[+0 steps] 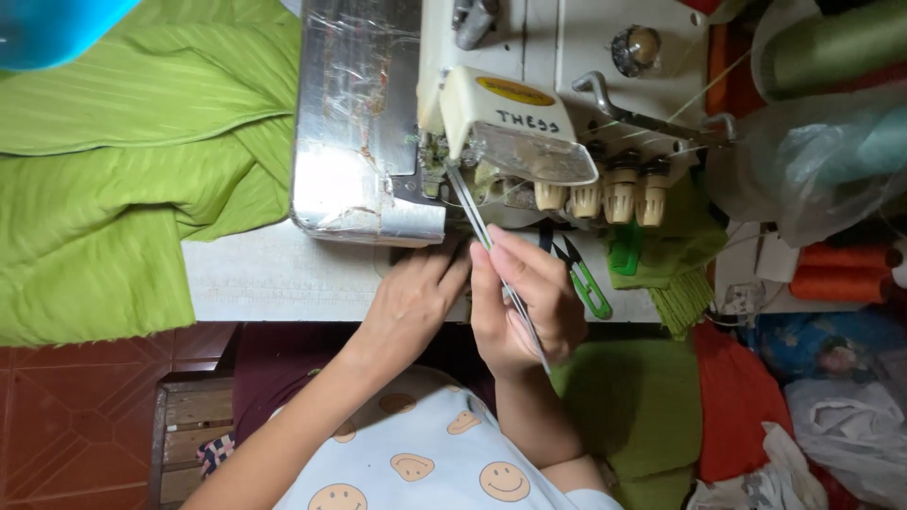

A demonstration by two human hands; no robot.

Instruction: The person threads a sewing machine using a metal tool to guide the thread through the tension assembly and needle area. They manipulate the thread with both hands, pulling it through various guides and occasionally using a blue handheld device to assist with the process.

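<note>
We see ribbed green cloth (123, 170) heaped left of our cream metal sewing machine (491, 104). Our right hand (524, 302) pinches long thin steel tweezers (491, 250), tips reaching into the machine's needle area. Our left hand (411, 302) rests open, flat on the table (274, 279) beside it.

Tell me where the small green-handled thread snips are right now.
In the head view, the green-handled thread snips lie on the white table just right of the right hand, below the cream sewing machine's row of tension knobs.
</note>
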